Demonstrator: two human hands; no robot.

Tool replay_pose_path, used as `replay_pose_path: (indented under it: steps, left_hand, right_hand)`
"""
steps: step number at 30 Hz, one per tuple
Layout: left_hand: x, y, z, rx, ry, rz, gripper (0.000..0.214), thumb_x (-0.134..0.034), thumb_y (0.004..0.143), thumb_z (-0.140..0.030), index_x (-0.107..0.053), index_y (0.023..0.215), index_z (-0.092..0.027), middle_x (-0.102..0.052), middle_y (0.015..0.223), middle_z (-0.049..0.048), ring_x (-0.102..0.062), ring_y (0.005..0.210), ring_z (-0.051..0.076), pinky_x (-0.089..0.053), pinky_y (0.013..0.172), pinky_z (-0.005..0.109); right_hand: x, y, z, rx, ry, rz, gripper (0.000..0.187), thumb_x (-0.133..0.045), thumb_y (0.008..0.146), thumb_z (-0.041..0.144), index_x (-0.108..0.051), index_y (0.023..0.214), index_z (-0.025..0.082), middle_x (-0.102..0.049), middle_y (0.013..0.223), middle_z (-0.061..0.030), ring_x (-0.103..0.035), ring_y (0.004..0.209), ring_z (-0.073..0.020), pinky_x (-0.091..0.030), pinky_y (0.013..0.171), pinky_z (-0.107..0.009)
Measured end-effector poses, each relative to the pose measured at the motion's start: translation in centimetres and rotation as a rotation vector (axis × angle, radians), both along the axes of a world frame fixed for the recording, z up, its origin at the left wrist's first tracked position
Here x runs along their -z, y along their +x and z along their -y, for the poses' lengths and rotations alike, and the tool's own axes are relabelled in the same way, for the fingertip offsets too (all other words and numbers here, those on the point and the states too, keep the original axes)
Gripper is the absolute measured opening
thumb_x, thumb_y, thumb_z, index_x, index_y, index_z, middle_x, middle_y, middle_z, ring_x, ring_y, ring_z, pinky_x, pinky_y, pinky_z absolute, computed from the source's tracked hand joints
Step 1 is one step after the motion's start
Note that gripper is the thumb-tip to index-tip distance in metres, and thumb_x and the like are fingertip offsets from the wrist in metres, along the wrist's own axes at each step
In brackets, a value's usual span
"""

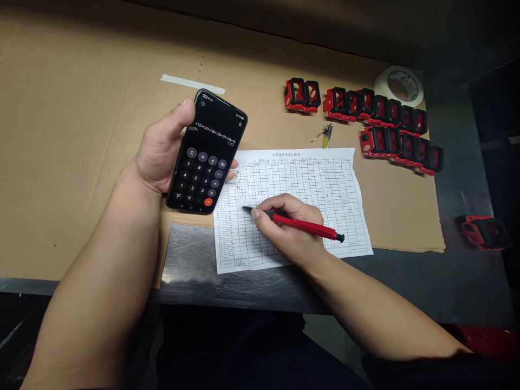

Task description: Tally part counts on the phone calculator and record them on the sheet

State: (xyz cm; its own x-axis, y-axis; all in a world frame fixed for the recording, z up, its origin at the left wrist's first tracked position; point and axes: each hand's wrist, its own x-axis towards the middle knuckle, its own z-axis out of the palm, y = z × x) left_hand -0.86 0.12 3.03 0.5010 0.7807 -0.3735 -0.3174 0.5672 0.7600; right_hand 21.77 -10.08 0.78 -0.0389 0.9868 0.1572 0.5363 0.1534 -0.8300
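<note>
My left hand [164, 141] is wrapped round a black smartphone [207, 154], held tilted above the left edge of the paper. Its screen shows a calculator with a row of added numbers and the total 1,507. In my right hand [290, 227] is a red and black pen [304, 223], its tip at the left columns of a printed form [341, 195]. The form is a white grid sheet with some handwritten entries. The phone and fingers hide its upper left corner, and my right hand covers part of its middle.
Several red and black plastic frames [377, 108] stand in rows at the right. A single frame [487, 233] lies apart on the dark metal table [406, 281]. Nail clippers [326, 135], a tape roll [382, 86] and a white strip [190, 83] rest on the cardboard [101, 81].
</note>
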Motion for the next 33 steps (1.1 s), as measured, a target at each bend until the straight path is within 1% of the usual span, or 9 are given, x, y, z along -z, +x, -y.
replay_pose_path:
  steps: [5,10,14,16,20,23,26,29,33]
  left_hand:
    - [-0.13,0.09,0.08,0.003,0.001,0.001,0.068,-0.049,0.092,-0.07,-0.069,0.122,-0.012,-0.081,0.092,0.0129,-0.078,0.083,0.03,-0.064,0.081,0.045]
    - [-0.43,0.3,0.27,-0.03,0.008,-0.035,0.07,-0.049,0.091,-0.073,-0.07,0.118,-0.012,-0.081,0.09,0.0146,-0.078,0.08,0.031,-0.063,0.078,0.046]
    - [-0.59,0.31,0.22,-0.021,-0.006,-0.042,0.065,-0.051,0.09,-0.066,-0.071,0.116,-0.009,-0.081,0.089,0.0169,-0.079,0.079,0.031,-0.065,0.076,0.045]
    - [-0.65,0.34,0.21,-0.031,-0.009,-0.037,0.062,-0.052,0.09,-0.061,-0.07,0.115,-0.007,-0.08,0.088,0.0186,-0.079,0.076,0.03,-0.066,0.074,0.043]
    - [-0.63,0.44,0.13,-0.052,-0.016,-0.016,0.063,-0.05,0.091,-0.059,-0.069,0.117,-0.005,-0.08,0.086,0.02,-0.079,0.073,0.03,-0.067,0.07,0.043]
    - [-0.62,0.45,-0.04,-0.056,-0.032,0.0,0.059,-0.041,0.098,-0.052,-0.068,0.12,-0.004,-0.079,0.086,0.0187,-0.08,0.074,0.031,-0.067,0.07,0.046]
    - [-0.66,0.43,-0.17,-0.058,-0.036,0.014,0.057,-0.036,0.102,-0.047,-0.066,0.123,-0.004,-0.078,0.087,0.0178,-0.08,0.074,0.03,-0.068,0.069,0.047]
    - [-0.62,0.4,-0.2,-0.059,-0.027,0.022,0.057,-0.036,0.102,-0.049,-0.065,0.127,-0.006,-0.078,0.09,0.0173,-0.08,0.073,0.029,-0.068,0.069,0.046]
    - [-0.53,0.41,-0.14,-0.048,-0.033,0.03,0.065,-0.034,0.105,-0.057,-0.064,0.129,-0.004,-0.077,0.091,0.0181,-0.08,0.074,0.029,-0.067,0.07,0.045]
  right_hand:
    - [0.05,-0.01,0.08,-0.001,0.011,-0.019,0.008,-0.075,0.08,0.024,-0.07,0.073,0.024,-0.071,0.063,0.0048,-0.062,0.052,-0.0107,-0.051,0.053,-0.024]
    - [0.27,-0.01,0.08,0.031,0.0,-0.037,0.004,-0.075,0.08,0.025,-0.073,0.082,0.023,-0.075,0.071,0.0033,-0.068,0.058,-0.0125,-0.054,0.057,-0.025]
    - [0.03,-0.08,0.0,0.003,0.014,-0.01,0.009,-0.075,0.081,0.023,-0.071,0.074,0.023,-0.072,0.064,0.0044,-0.063,0.053,-0.0106,-0.051,0.054,-0.024]
    - [-0.05,-0.1,0.0,0.003,0.016,-0.017,0.009,-0.075,0.08,0.022,-0.071,0.073,0.023,-0.072,0.064,0.0044,-0.063,0.053,-0.0105,-0.051,0.054,-0.024]
    - [-0.01,-0.05,0.06,0.006,0.01,-0.03,0.005,-0.075,0.079,0.021,-0.071,0.076,0.023,-0.073,0.066,0.0044,-0.063,0.053,-0.0107,-0.051,0.054,-0.023]
    - [0.03,0.02,0.06,-0.002,0.024,-0.033,0.005,-0.075,0.08,0.021,-0.072,0.077,0.022,-0.073,0.066,0.0045,-0.064,0.054,-0.0101,-0.05,0.053,-0.022]
    - [0.03,0.04,0.02,-0.023,0.04,-0.012,0.008,-0.075,0.082,0.019,-0.072,0.075,0.022,-0.072,0.064,0.0051,-0.062,0.052,-0.0091,-0.049,0.052,-0.021]
    - [0.09,0.01,-0.01,-0.023,0.052,-0.001,0.009,-0.076,0.082,0.018,-0.072,0.075,0.022,-0.074,0.067,0.0044,-0.064,0.055,-0.0094,-0.05,0.054,-0.021]
    - [0.21,0.03,0.02,-0.01,0.041,-0.011,0.006,-0.076,0.082,0.02,-0.072,0.077,0.022,-0.074,0.067,0.0047,-0.065,0.055,-0.0096,-0.051,0.054,-0.021]
